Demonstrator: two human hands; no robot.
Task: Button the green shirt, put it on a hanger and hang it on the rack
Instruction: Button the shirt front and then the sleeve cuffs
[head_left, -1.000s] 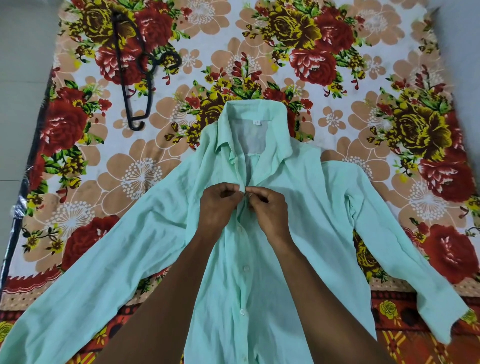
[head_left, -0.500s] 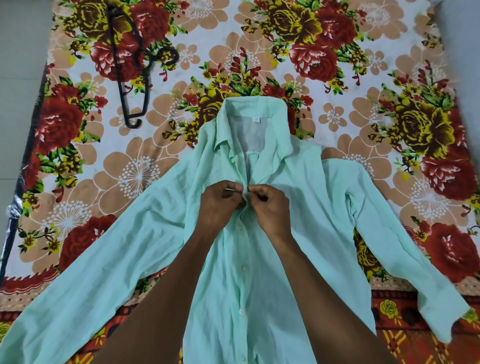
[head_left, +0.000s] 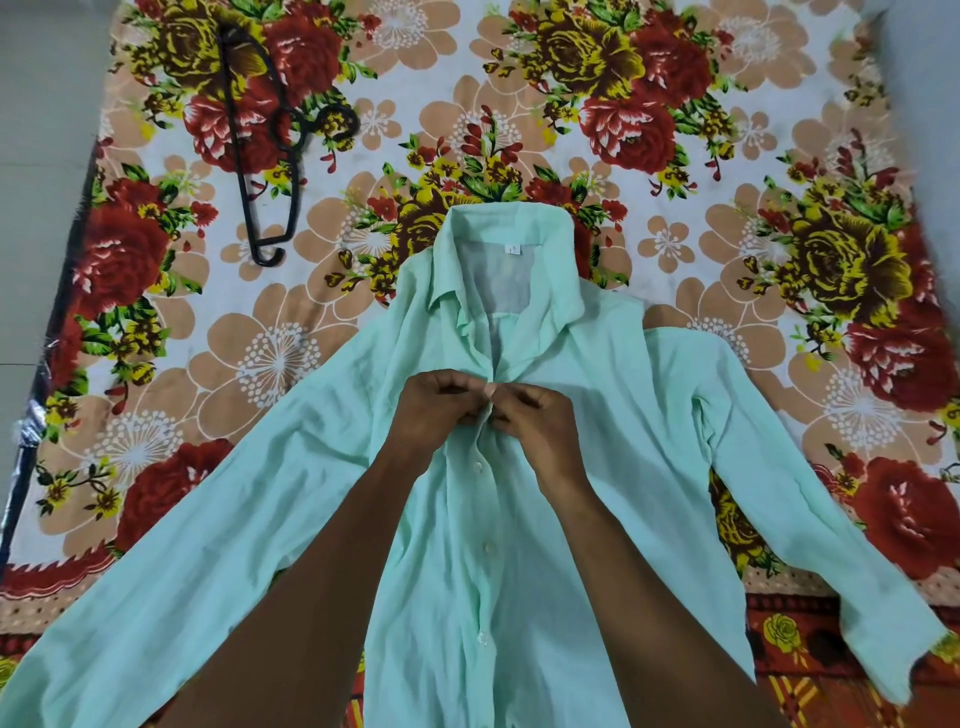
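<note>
The shirt (head_left: 597, 467) lies flat, front up, on a floral sheet (head_left: 649, 78), collar pointing away, sleeves thrown out to both sides; the left cuff runs off the bottom-left corner, the right cuff stops just short of the sheet's near red border at lower right; bare floor (head_left: 36, 156) shows past the sheet's left edge, and a wide stretch of open sheet sits beyond the collar. Both forearms come in from the bottom over the shirt's lower front; the left hand (head_left: 434, 410) and right hand (head_left: 540, 423) meet at the placket just below the collar opening, knuckles up, fingertips touching each other; each is pinching the shirt's front edge with curled fingers, right at a pale button (head_left: 490, 389) between them; whether it's through its hole I cannot tell. Below the hands, more buttons run down the placket toward the hem. The hanger (head_left: 270, 150), black, lies well apart at the sheet's far left, hook pointing right, untouched.
</note>
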